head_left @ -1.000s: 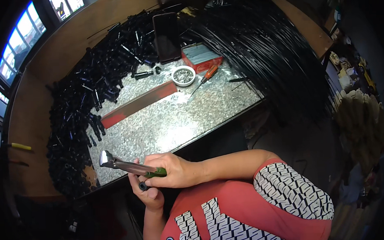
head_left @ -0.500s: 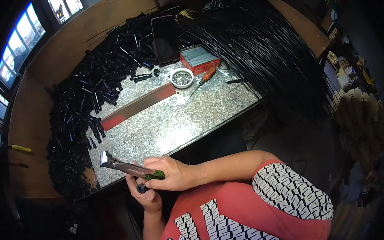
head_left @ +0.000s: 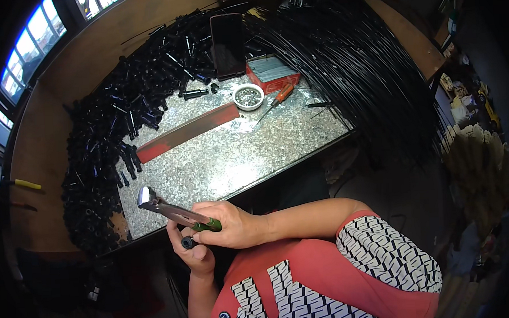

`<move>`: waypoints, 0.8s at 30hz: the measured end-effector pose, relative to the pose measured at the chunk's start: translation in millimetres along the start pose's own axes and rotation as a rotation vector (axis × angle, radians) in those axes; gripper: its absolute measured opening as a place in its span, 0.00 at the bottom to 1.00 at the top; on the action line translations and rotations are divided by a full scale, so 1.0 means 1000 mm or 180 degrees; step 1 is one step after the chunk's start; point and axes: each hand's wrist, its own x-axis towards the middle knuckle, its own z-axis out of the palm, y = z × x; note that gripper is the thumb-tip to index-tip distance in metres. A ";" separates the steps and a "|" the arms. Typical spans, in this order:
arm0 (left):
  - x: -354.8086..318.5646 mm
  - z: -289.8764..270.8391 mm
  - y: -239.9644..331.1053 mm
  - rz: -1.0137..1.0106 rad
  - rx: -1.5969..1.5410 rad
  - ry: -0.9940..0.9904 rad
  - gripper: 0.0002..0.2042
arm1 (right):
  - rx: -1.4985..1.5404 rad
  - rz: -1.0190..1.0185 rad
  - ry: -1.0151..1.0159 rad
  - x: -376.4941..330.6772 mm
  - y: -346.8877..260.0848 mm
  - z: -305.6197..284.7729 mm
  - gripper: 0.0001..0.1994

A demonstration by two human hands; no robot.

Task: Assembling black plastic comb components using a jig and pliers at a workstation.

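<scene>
In front of the table's near edge, my right hand is closed around metal pliers with green grips. Their broad shiny head points up and to the left, over the granite-look tabletop. Just below, my left hand pinches a short black cylindrical part, its round hollow end facing up. The fingers of both hands meet around this part and the pliers' handles. What the right fingertips press on is partly hidden.
A long red-brown bar lies across the table. Behind it are a white bowl of small metal bits, an orange-handled screwdriver, a red box and a phone. Black parts heap left; black rods spread right.
The view has shifted slightly, so the table and its things sit a little further right and higher. Both hands keep their holds on the pliers and the black part.
</scene>
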 end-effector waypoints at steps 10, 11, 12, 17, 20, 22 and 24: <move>0.003 0.005 0.012 0.0051 -0.0038 0.0125 0.55 | 0.0219 0.0061 0.0159 0.000 0.004 0.008 0.10; 0.002 0.000 0.011 0.0074 0.0174 0.0063 0.55 | -0.0015 -0.0071 0.0102 0.001 -0.001 0.004 0.10; 0.004 0.000 0.009 0.0096 0.0187 0.0035 0.54 | -0.0171 -0.0114 0.0036 0.002 -0.001 0.001 0.09; 0.006 -0.001 0.003 0.0318 0.0330 -0.0112 0.51 | -0.0270 0.0017 -0.0145 0.004 -0.003 0.002 0.09; 0.009 -0.006 0.010 0.0308 0.0448 -0.0211 0.52 | -0.0496 -0.0112 -0.0234 0.006 -0.001 0.000 0.08; 0.010 -0.008 0.010 0.0249 0.0332 -0.0287 0.53 | -0.0600 -0.0216 -0.0289 0.011 -0.001 0.000 0.08; 0.009 -0.009 0.004 0.0140 0.0033 -0.0330 0.54 | -0.0976 -0.0236 -0.0526 0.016 -0.004 -0.003 0.09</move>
